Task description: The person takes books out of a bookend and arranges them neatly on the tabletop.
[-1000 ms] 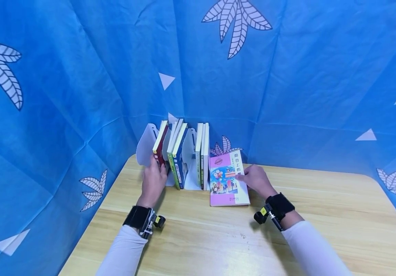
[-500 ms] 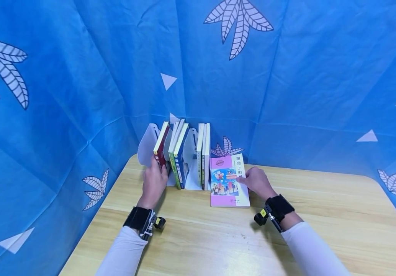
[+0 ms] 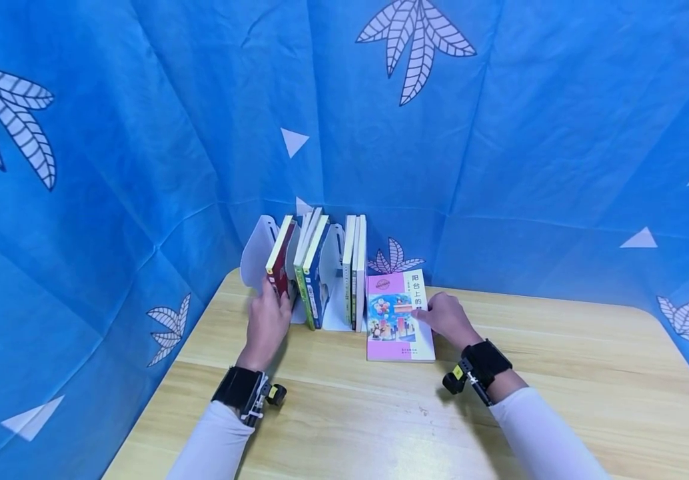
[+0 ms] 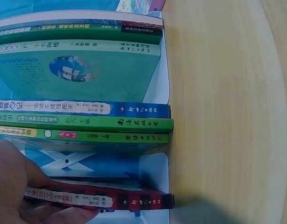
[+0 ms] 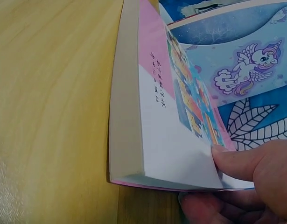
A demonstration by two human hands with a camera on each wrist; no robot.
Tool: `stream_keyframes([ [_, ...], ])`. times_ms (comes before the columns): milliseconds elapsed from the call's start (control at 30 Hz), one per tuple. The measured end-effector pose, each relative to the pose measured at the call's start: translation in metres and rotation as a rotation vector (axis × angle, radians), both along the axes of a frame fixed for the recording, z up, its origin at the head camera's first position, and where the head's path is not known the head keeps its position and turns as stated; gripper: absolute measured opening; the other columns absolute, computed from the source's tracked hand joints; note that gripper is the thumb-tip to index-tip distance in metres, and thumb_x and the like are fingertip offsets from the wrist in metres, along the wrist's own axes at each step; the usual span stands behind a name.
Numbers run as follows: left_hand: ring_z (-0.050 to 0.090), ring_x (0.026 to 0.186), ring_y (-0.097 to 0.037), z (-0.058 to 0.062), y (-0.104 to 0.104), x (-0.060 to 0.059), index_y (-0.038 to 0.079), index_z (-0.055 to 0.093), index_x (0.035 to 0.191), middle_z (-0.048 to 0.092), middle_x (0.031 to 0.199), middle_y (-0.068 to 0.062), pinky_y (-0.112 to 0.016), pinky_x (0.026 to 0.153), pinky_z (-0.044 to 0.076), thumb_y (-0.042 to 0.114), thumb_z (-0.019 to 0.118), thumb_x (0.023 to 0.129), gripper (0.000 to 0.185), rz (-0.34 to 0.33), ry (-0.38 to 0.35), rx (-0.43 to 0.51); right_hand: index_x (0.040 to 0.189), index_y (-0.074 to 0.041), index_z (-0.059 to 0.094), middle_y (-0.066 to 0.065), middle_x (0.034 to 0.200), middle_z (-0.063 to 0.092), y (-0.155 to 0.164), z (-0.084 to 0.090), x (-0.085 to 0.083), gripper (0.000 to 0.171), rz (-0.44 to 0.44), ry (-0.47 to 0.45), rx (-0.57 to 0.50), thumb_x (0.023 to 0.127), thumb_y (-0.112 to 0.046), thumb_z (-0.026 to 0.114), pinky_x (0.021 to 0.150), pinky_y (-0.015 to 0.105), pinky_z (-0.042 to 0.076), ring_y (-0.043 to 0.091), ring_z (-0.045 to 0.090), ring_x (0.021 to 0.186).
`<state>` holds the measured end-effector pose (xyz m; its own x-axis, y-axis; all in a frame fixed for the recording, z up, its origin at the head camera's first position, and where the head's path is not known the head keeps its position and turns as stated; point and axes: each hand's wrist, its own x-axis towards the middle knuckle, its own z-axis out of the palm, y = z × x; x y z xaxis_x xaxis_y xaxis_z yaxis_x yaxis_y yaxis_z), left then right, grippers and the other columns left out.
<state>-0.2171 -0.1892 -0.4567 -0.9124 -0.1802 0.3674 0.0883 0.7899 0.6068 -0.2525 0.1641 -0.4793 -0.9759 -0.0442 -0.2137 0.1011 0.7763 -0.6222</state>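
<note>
The left hand [image 3: 266, 325] reaches into the left end of the white book rack [image 3: 256, 257] and grips the red-spined book [image 3: 278, 263], thumb on one face and fingers on the other, as the left wrist view shows; the book leans slightly to the right in its slot, its lower end on the rack's base. The right hand [image 3: 449, 319] rests at the right edge of the pink book [image 3: 398, 317], which lies flat on the wooden table [image 3: 560, 400] with its cover up; in the right wrist view the thumb presses on the cover's corner while the other fingers curl under the edge, so the hand pinches that corner and the cover is bowed a little off the page block.

The two hands are well apart, with the rack's other books between them; the red-spined book stands at the far left, beside it a green-and-blue group [image 3: 311, 273] tilted the same way, then a white divider [image 3: 331, 263], then the upright pale books [image 3: 353, 267]; the pink book lies just beside these last, its left edge close against the rack's right end. Both wrists wear black bands with small cameras; white sleeves cover the forearms; blue leaf-printed cloth [image 3: 500, 133] hangs behind and to the sides of the table.
</note>
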Motion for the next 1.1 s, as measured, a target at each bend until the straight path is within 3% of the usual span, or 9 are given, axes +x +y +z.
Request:
stream_keyframes([
  [367, 0.066, 0.121, -0.049, 0.002, -0.001, 0.009, 0.0, 0.039, 0.148, 0.064, 0.133, -0.035, -0.056, 0.096, 0.06, 0.009, 0.059, 0.104, 0.049, -0.025, 0.0, 0.007, 0.076, -0.004, 0.069, -0.002, 0.055, 0.045, -0.001, -0.001, 0.001, 0.034, -0.004, -0.008, -0.009, 0.097, -0.031, 0.073, 0.047, 0.022, 0.028, 0.012, 0.038, 0.051],
  [667, 0.066, 0.12, -0.05, 0.0, -0.001, 0.011, -0.002, 0.041, 0.145, 0.064, 0.132, -0.036, -0.056, 0.095, 0.061, 0.009, 0.059, 0.104, 0.046, -0.033, 0.02, 0.0, 0.078, -0.005, 0.072, 0.002, 0.059, 0.061, -0.001, 0.001, 0.003, 0.032, -0.01, -0.005, 0.002, 0.097, -0.031, 0.073, 0.046, 0.022, 0.032, 0.014, 0.048, 0.051],
  [1100, 0.066, 0.12, -0.05, -0.001, -0.002, 0.014, -0.002, 0.04, 0.146, 0.064, 0.132, -0.036, -0.058, 0.094, 0.061, 0.009, 0.059, 0.104, 0.048, -0.036, 0.026, -0.005, 0.079, -0.004, 0.07, 0.0, 0.057, 0.051, -0.001, -0.001, 0.005, 0.032, -0.011, 0.006, -0.013, 0.096, -0.03, 0.074, 0.047, 0.022, 0.031, 0.014, 0.044, 0.051],
])
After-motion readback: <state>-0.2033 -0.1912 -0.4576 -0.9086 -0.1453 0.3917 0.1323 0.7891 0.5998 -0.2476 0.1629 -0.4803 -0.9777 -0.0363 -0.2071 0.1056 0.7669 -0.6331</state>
